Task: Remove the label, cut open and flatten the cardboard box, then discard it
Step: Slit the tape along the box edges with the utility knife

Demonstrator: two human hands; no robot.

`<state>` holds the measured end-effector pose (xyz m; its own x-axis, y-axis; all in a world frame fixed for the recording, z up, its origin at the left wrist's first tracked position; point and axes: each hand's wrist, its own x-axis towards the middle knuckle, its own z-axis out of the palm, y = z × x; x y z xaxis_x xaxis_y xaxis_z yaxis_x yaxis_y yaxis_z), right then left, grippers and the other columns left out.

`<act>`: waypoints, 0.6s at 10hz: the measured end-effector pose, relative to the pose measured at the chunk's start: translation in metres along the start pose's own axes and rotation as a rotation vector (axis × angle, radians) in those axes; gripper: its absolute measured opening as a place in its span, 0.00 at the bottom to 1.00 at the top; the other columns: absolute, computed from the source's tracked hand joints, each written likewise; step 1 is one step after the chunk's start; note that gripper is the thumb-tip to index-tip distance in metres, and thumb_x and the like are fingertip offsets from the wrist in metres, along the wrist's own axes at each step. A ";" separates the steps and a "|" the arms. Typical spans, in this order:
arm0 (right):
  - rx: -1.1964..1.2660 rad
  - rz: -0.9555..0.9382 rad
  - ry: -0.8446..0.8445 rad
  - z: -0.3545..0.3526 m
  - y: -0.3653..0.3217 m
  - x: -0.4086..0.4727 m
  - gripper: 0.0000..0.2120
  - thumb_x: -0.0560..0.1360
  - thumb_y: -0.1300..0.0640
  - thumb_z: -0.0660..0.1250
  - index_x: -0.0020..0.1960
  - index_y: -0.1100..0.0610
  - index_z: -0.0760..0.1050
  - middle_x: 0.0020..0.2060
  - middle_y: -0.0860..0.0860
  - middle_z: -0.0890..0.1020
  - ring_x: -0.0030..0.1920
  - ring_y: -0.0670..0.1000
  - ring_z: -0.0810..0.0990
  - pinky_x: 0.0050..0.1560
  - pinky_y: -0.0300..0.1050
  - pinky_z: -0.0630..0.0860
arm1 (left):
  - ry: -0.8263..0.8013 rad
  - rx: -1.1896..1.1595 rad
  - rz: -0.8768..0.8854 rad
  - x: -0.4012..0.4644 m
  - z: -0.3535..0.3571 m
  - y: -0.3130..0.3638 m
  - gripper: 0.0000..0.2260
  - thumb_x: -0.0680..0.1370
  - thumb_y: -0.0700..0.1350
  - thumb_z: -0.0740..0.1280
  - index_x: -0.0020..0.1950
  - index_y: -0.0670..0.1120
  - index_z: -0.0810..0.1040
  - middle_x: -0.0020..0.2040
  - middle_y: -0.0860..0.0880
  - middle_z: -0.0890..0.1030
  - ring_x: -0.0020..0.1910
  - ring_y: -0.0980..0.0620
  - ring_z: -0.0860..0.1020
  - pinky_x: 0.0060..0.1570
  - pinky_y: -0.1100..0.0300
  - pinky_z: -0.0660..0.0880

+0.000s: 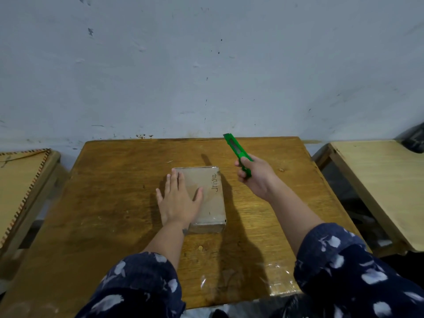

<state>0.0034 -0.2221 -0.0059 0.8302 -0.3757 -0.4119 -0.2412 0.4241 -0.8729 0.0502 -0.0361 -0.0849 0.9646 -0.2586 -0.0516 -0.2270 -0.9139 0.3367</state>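
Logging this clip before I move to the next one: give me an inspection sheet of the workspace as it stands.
Surface: worn wooden table, scuffed, against a wall.
Job's things: closed cardboard box, tape-wrapped, handwriting on top, lying flat at the table's middle; green utility knife, raised off the table.
Clutter: crumpled clear plastic film at the near edge.
Grips: left hand flat on the box, open; right hand closed on the knife.
Cables: nothing seen.
Surroundings: stained pale wall; a table on either side.
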 end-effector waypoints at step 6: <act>-0.087 0.160 0.121 0.003 0.032 -0.008 0.15 0.76 0.63 0.66 0.61 0.60 0.70 0.49 0.56 0.84 0.42 0.52 0.84 0.47 0.48 0.79 | 0.024 -0.034 0.017 0.000 0.001 -0.002 0.34 0.78 0.65 0.50 0.78 0.47 0.48 0.79 0.51 0.44 0.78 0.52 0.44 0.75 0.45 0.46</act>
<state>-0.0099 -0.2033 -0.0298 0.7128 -0.4080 -0.5705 -0.4113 0.4157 -0.8112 0.0510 -0.0345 -0.0863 0.9638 -0.2655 -0.0229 -0.2387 -0.8982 0.3691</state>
